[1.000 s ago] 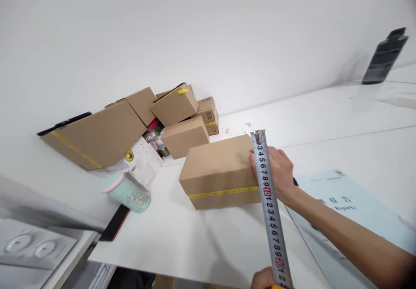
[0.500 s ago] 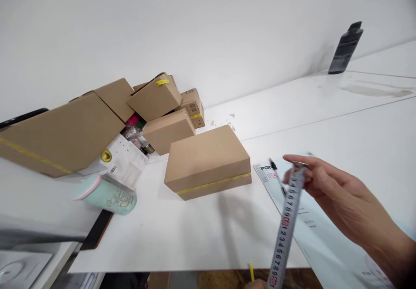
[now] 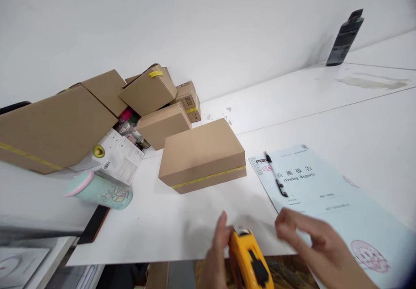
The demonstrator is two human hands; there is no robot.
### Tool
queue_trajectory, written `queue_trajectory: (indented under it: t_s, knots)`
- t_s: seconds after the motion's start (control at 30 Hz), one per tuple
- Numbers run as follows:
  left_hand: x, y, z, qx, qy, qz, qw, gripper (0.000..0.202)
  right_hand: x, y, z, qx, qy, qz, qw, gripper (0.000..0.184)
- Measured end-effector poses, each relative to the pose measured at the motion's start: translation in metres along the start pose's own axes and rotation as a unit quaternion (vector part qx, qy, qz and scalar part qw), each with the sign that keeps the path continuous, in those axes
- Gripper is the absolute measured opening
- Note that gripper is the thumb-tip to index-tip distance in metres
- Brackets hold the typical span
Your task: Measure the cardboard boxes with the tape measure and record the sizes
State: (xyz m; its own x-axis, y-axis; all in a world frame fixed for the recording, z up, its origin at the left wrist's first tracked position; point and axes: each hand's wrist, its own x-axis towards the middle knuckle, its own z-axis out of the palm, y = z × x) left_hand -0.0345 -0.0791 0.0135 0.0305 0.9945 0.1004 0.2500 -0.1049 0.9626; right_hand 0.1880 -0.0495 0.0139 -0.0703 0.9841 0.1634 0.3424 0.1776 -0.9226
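1. The yellow tape measure (image 3: 251, 258) is in the left hand (image 3: 217, 251), between the two hands and over the worktop's (image 3: 156, 232) near edge. The left hand is closed round its side, thumb pointing up and forward.
2. The right hand (image 3: 313, 243) is just right of it and apart from it, over the report sheet (image 3: 328, 202). Its fingers are half curled; nothing shows in them, though I cannot tell whether thumb and forefinger meet.
3. The tape measure's case looks stiff and compact, probably rather heavy for its size. It should bear a firm squeeze; the broad sides seem the best hold, leaving the silvery end facing away free.
4. The cardboard box (image 3: 203, 154) lies ahead of the left hand, untouched. It is likely light if unfilled, stiff at its edges and easily dented on its panels; opposite sides would suit two palms.
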Motion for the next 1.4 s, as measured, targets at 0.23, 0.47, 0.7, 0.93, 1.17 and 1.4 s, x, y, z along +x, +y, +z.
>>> queue_trajectory:
  t_s: [0.23,0.47,0.7,0.93,1.17,1.4]
  knots:
    - [0.143,0.072,-0.054,0.334,0.098,0.249,0.904,0.079,0.108,0.053,-0.045,-0.392,0.063,0.171,0.902,0.039]
    - [0.243,0.075,-0.061,0.544,0.025,0.18,0.819,0.073,0.138,0.082,-0.034,-0.425,-0.037,0.122,0.896,0.027]
    - [0.228,0.064,-0.048,0.554,0.075,0.283,0.779,0.064,0.121,0.084,-0.065,0.131,0.049,0.136,0.981,0.031]
    - [0.122,-0.007,0.053,0.367,-0.231,0.473,0.767,0.05,0.112,0.079,-0.062,0.257,0.165,0.109,0.946,0.031]
    - [0.119,-0.037,0.088,0.411,-0.368,0.336,0.764,0.088,0.11,0.071,-0.037,0.205,0.093,0.186,0.957,0.046]
    - [0.125,-0.044,0.091,0.379,-0.368,0.331,0.781,0.091,0.115,0.088,-0.018,0.126,0.035,0.169,0.977,0.043]
